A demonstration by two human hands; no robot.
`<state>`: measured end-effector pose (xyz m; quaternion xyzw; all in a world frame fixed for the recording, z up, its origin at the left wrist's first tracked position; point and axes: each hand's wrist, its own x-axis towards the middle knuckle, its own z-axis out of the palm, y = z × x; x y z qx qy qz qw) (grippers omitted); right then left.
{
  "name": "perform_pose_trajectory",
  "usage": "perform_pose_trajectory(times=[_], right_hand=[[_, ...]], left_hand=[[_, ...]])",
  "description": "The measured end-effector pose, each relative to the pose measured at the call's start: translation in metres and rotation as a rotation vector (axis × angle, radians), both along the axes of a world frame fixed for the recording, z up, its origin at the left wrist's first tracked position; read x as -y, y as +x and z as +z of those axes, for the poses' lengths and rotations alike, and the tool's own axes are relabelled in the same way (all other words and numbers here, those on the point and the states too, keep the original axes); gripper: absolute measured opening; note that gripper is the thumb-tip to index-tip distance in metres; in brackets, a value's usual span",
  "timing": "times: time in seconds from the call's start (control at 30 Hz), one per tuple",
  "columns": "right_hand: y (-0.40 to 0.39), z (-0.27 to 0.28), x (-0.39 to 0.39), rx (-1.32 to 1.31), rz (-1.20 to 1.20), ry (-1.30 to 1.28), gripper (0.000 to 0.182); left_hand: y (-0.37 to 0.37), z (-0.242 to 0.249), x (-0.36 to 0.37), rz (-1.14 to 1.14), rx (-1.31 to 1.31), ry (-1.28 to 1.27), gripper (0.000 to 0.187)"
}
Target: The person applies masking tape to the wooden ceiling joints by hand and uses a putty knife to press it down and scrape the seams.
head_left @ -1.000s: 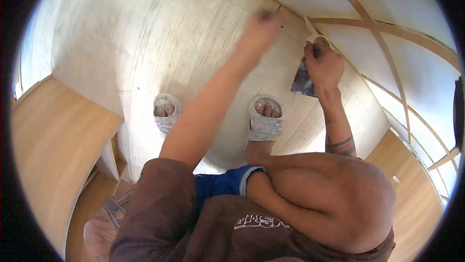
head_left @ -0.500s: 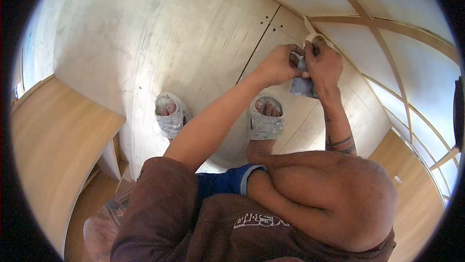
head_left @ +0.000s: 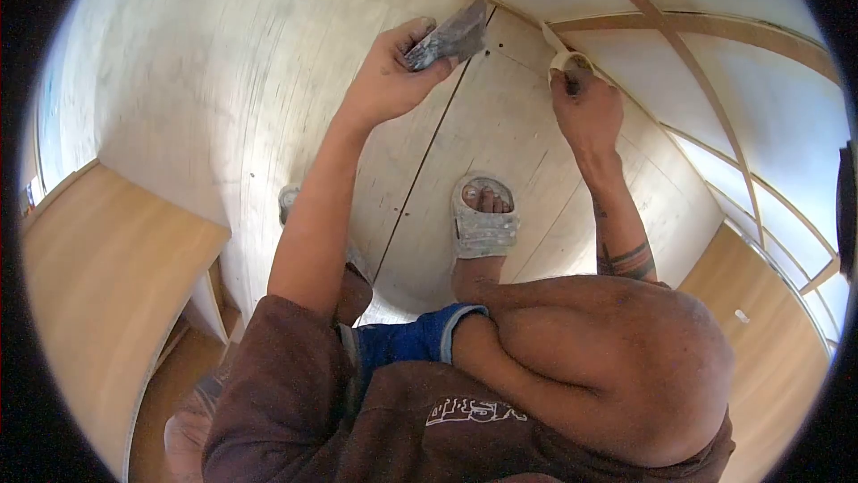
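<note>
My left hand (head_left: 393,74) grips a grey, stained flat scraper (head_left: 451,34), its wide blade pointing up and to the right above the pale plywood floor (head_left: 357,27). Further right, my right hand (head_left: 587,117) is closed on a pale roll of tape (head_left: 563,60), near the foot of the framed wall. A short loose end sticks up from the roll. The two hands are well apart, and the scraper does not touch the roll.
My sandalled foot (head_left: 484,210) rests on the floor below the hands; the other sandal is partly hidden by my left arm. A wooden panel (head_left: 116,260) stands at the left. The framed wall (head_left: 666,23) curves along the right, with another wood panel (head_left: 760,331) below.
My left hand has moved left and up with the scraper, away from my right hand. My right hand stays near its place with the roll. The sandal at the left is now mostly hidden.
</note>
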<state>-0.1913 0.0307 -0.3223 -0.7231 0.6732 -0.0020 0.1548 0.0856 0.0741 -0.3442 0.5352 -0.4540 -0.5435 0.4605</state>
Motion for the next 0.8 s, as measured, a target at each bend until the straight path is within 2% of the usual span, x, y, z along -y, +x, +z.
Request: perform_pose_trajectory(times=[0.03,0.07,0.13,0.17,0.2,0.27,0.47,0.57,0.73,0.8], right_hand=[[0.001,0.000,0.000,0.010,-0.003,0.004,0.029],[0.001,0.001,0.000,0.010,-0.003,0.001,0.029],[0.001,-0.001,0.000,0.005,0.011,-0.016,0.030],[0.001,-0.001,0.001,0.005,0.011,-0.017,0.030],[0.002,-0.001,0.001,0.014,0.025,-0.048,0.030],[0.001,-0.001,0.001,0.018,0.040,-0.076,0.030],[0.004,0.002,0.001,-0.018,0.017,-0.038,0.031],[0.004,-0.002,-0.002,0.034,-0.037,-0.108,0.035],[0.001,-0.004,-0.003,0.042,0.054,-0.203,0.038],[0.002,0.001,-0.003,0.043,0.025,-0.157,0.038]], left_hand=[[0.000,-0.005,0.004,-0.066,0.089,0.041,0.029],[-0.004,-0.007,0.003,-0.066,0.089,0.038,0.029],[-0.023,-0.009,0.006,-0.044,0.314,-0.209,0.021],[-0.032,-0.011,0.010,0.003,0.329,-0.307,0.015],[-0.042,-0.014,0.013,0.001,0.329,-0.308,0.015],[-0.058,-0.023,0.017,0.158,0.280,-0.339,0.013],[-0.078,-0.028,0.034,0.099,0.323,-0.365,0.013],[-0.078,-0.032,0.036,0.081,0.369,-0.380,0.012],[-0.078,-0.028,0.033,0.056,0.405,-0.358,0.012],[-0.079,-0.028,0.034,0.057,0.410,-0.329,0.013]])
